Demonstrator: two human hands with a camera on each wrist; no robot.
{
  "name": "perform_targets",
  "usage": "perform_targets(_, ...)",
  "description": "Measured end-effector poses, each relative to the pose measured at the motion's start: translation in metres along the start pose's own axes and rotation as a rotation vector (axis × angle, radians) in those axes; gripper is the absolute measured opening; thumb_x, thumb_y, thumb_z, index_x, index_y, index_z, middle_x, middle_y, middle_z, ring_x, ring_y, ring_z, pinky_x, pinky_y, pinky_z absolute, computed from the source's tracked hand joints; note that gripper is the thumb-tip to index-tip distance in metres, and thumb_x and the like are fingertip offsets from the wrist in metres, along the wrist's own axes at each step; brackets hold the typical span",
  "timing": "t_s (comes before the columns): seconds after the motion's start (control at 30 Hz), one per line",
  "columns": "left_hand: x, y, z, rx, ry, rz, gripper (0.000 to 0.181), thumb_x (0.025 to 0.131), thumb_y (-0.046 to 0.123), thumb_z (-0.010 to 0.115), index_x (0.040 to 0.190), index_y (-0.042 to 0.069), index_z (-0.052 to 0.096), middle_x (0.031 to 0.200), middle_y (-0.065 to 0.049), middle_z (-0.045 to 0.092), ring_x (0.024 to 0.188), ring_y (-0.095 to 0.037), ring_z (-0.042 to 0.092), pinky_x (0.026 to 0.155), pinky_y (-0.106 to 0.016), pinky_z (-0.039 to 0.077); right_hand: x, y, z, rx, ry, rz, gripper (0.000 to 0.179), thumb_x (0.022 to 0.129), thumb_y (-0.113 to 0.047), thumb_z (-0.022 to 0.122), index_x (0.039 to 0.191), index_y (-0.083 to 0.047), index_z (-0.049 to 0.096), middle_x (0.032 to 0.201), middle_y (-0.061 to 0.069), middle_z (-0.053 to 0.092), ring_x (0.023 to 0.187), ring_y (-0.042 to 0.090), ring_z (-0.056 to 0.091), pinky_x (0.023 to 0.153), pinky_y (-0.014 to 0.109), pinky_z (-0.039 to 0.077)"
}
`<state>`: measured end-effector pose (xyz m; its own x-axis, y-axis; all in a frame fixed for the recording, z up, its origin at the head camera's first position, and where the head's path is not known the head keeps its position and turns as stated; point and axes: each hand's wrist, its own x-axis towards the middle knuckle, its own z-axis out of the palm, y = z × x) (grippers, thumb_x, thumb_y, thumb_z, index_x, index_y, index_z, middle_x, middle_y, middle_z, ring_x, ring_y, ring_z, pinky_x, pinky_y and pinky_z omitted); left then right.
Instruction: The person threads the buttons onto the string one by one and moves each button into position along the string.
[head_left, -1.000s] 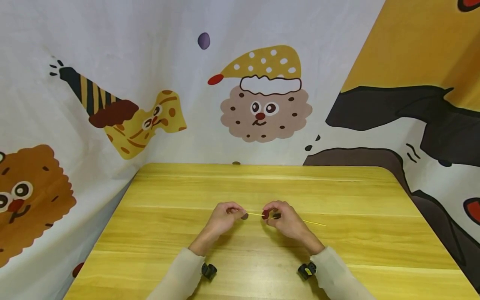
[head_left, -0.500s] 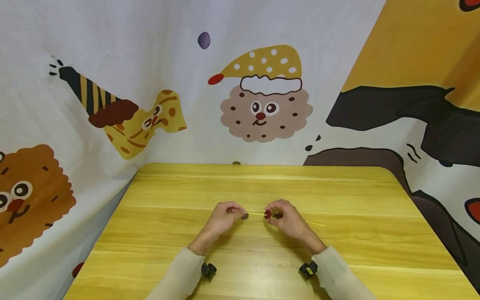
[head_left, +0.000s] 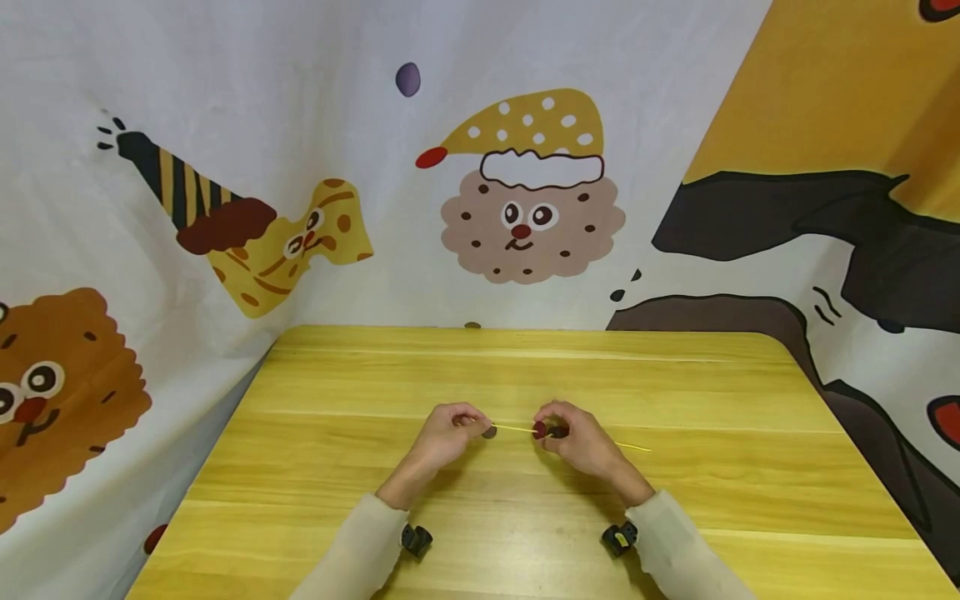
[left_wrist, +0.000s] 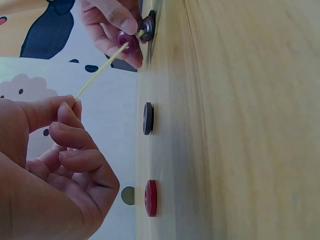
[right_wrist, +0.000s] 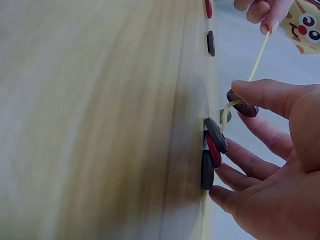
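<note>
2 arms (head_left: 358,537) converge: left hand (head_left: 447,436) pinches yellow cord (left_wrist: 101,71), right hand (head_left: 583,442) red button (head_left: 539,429).

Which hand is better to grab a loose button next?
Probably the left hand: the loose dark button and red button lie nearer it. It pinches the yellow string, so must let go first; the right hand holds a maroon button.
</note>
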<state>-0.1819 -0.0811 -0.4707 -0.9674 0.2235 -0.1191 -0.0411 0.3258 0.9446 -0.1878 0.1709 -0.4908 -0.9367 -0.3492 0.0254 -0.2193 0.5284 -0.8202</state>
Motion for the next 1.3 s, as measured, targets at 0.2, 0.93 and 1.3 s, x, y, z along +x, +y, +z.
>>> perform_targets(0.2,-0.0003,0.0000,-0.0002,-0.003,-0.004,0.001,0.017,0.095,0.019,0.067,0.098,0.003,0.074,0.083,-0.003,0.060,0.073,-0.017,0.050,0.064,-0.028,0.043,-0.0008,0.0018,-0.0009,-0.017,-0.013,0.020,0.028,0.086,0.001,0.073,0.110,-0.010,0.065,0.108,0.005,0.064,0.097,0.020,0.063,0.084,0.037,0.052)
perform_targets(0.93,-0.0006,0.0008,-0.0020,-0.008,-0.010,-0.003,0.018,0.095,0.019,0.066,0.099,0.003,0.073,0.086,-0.004,0.059,0.077,-0.017,0.050,0.066,-0.029,0.043,-0.0007,0.0065,-0.0062,-0.010,-0.032,0.037,0.025,0.085,-0.001,0.075,0.106,-0.008,0.065,0.116,0.008,0.065,0.096,0.019,0.062,0.083,0.031,0.052)
perform_targets(1.3,-0.0009,-0.0023,-0.0053,-0.013,-0.007,-0.002,0.019,0.095,0.021,0.067,0.099,0.003,0.072,0.086,-0.006,0.059,0.076,-0.018,0.049,0.065,-0.029,0.042,-0.0009,0.0060,-0.0058,-0.028,-0.024,0.033,0.024,0.084,0.001,0.075,0.103,-0.009,0.066,0.130,0.015,0.061,0.106,0.027,0.063,0.089,0.042,0.053)
